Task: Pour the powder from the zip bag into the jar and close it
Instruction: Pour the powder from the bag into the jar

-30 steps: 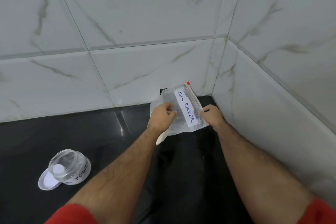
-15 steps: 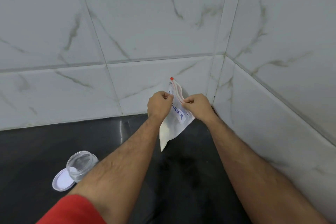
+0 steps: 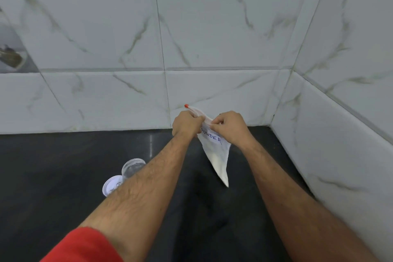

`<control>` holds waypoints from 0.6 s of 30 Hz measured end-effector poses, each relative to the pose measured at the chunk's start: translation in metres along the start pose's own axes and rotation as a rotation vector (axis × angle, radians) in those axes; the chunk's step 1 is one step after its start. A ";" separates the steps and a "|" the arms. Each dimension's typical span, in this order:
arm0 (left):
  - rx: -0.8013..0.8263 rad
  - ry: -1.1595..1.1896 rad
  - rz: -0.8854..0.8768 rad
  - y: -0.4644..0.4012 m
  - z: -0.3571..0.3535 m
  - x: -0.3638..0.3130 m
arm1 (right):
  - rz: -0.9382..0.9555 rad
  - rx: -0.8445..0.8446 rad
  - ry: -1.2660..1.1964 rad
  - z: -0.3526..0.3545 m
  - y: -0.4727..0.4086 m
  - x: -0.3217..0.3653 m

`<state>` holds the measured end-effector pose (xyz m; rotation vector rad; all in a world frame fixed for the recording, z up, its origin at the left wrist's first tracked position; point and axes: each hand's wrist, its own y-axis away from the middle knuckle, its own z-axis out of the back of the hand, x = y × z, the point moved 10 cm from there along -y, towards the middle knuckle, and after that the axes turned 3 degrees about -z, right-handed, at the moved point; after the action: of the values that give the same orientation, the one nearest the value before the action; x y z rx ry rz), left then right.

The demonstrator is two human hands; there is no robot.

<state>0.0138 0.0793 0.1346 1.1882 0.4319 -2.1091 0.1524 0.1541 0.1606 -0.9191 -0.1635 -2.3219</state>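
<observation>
head view: held the zip bag (image 3: 215, 151) aloft by its top between left hand (image 3: 186, 123) and right hand (image 3: 230, 126), fingers pinched tight, long axis hanging down, open jar (image 3: 132, 167) on desk (image 3: 63, 176) lower-left, nearer left arm.

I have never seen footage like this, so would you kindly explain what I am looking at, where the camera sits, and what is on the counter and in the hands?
There is no machine here: a person works with two bare hands, filmed by one wide-angle camera worn on the head and looking down. The left hand and right hand each pinch the top edge of a clear zip bag, lifted above the black counter; its label shows "POWDER", and pale powder has settled in the hanging lower corner. Partly hidden behind the left forearm stand a clear jar and its white lid, which lies off beside the jar. White marble-look tiles form the walls.
</observation>
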 end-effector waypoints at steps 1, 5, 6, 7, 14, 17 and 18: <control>0.015 -0.006 0.004 0.003 0.002 0.002 | -0.022 0.000 -0.020 -0.001 0.003 0.000; 0.026 -0.072 -0.044 0.012 0.019 -0.001 | -0.148 -0.071 -0.043 0.005 0.012 -0.005; 0.025 -0.106 -0.074 0.014 0.024 -0.005 | -0.184 -0.093 -0.018 0.008 0.013 -0.008; 0.029 -0.142 -0.106 0.016 0.027 -0.010 | -0.222 -0.109 0.007 0.012 0.014 -0.010; 0.103 -0.289 -0.256 0.030 0.040 -0.028 | -0.389 0.028 0.054 -0.004 0.019 0.006; 0.068 -0.370 -0.299 0.031 0.057 -0.026 | -0.423 0.064 0.027 -0.011 0.019 0.010; 0.051 -0.400 -0.307 0.031 0.065 -0.023 | -0.423 0.043 0.026 -0.009 0.019 0.012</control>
<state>0.0027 0.0289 0.1895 0.7295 0.3946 -2.5622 0.1522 0.1299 0.1594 -0.9004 -0.4315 -2.7014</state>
